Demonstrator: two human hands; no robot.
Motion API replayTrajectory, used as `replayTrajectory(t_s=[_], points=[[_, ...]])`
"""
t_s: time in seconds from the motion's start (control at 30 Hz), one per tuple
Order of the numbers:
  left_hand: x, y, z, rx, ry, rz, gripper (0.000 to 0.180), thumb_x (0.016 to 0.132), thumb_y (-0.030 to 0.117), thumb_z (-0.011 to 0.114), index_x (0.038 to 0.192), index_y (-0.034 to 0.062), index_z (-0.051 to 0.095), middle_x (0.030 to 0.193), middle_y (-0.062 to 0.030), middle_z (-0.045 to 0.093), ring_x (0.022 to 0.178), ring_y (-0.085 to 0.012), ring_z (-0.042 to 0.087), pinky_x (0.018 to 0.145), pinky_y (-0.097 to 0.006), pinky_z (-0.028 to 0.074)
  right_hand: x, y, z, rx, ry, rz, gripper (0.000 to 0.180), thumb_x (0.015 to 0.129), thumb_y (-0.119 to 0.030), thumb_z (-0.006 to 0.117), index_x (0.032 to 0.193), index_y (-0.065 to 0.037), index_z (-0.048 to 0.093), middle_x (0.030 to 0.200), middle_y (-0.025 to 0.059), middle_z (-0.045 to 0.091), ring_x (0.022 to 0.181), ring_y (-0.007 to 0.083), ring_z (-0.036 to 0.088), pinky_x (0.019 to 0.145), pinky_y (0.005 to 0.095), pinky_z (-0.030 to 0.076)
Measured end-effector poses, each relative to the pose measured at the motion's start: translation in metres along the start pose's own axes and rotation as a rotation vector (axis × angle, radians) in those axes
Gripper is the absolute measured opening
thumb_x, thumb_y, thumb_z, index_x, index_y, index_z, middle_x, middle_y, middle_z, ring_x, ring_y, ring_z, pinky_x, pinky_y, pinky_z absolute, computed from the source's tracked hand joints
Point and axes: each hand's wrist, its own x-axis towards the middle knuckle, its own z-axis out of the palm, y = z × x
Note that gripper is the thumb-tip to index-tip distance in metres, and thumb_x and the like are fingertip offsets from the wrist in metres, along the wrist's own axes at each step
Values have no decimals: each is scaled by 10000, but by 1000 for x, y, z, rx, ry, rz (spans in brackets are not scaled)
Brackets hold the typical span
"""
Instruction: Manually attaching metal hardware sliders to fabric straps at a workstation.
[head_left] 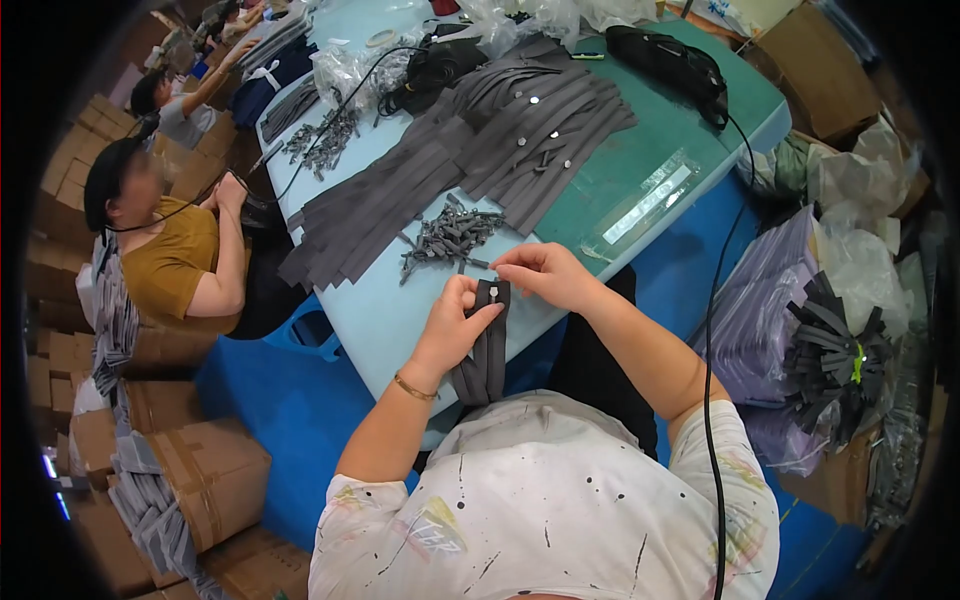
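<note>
Pale blue worktable in a crowded packing room, blue floor below.

At far left, brown cardboard boxes stack along the wall beside a seated person in a mustard shirt. On the table lie fanned grey fabric strips and a small pile of grey pieces. The left hand and right hand pinch the top of a grey strip hanging off the table's near edge. A clear flat packet lies right; crumpled plastic bags pile beyond.

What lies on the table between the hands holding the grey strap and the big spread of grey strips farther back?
In the head view, a small heap of short grey pieces lies there, beyond the hands' grey strap and before the grey strips.
</note>
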Motion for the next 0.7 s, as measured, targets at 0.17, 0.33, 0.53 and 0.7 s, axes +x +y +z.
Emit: replayTrajectory(t_s=[0.17,0.33,0.53,0.7], points=[[-2,5,2,126,7,16,272,831,101,643,1011,-1,466,802,-19,630,713,-58,547,612,-226,437,1,19,13,-184,24,-231,166,785,-157,699,878,-23,672,778,34,632,660,87,554,613,231,458],[-6,8,-1,-112,-72,-22,178,860,134,615,988,13,586,803,19,581,742,-39,519,647,-185,414,-11,3,24,-205,10,-254,106,834,-137,645,866,-35,642,783,4,607,725,77,553,644,215,425],[-8,21,1,-229,-131,-65,156,869,169,611,916,22,587,763,8,579,694,-63,546,612,-206,442,2,-16,-3,223,279,-143,136,861,-178,614,881,-45,634,758,-41,582,688,31,495,602,195,392],[-7,15,-3,-255,-107,-40,165,867,181,612,894,19,591,738,6,582,670,-68,551,598,-210,442,-9,-14,20,390,385,106,178,842,-237,643,872,-62,646,686,-59,544,594,27,423,533,186,325]])
